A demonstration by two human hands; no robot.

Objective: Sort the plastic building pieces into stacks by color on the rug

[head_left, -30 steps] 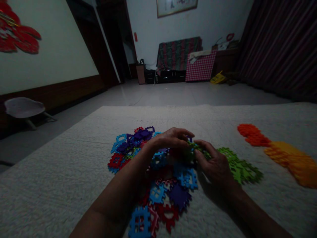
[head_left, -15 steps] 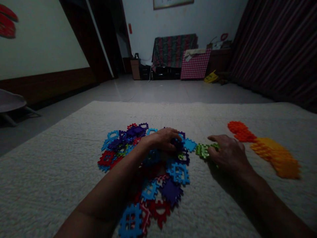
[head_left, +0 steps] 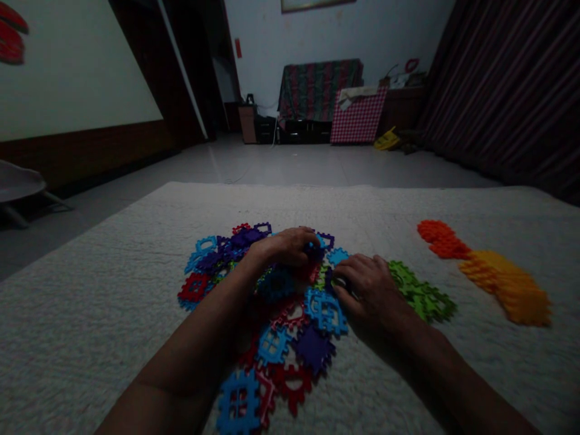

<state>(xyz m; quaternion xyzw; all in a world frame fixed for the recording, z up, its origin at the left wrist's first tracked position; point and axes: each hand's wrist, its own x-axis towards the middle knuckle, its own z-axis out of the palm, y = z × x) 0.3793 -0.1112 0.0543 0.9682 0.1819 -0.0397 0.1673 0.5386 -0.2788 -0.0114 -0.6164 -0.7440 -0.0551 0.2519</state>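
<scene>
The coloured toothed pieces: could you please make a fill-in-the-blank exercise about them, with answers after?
Between the mixed pile and the yellow pile lies the ____ pile.
The hand nearer the yellow pile is the person's ____ one.
The mixed pile lies to the ____ of the orange pile.
Missing words: green; right; left

Bare hands (head_left: 369,285), bare forearms (head_left: 199,338)

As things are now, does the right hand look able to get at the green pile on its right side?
Probably yes: the green pile lies close beside the right hand, and nothing seems to block the way, though the hand is at the edge of the mixed-colour pile.
</scene>
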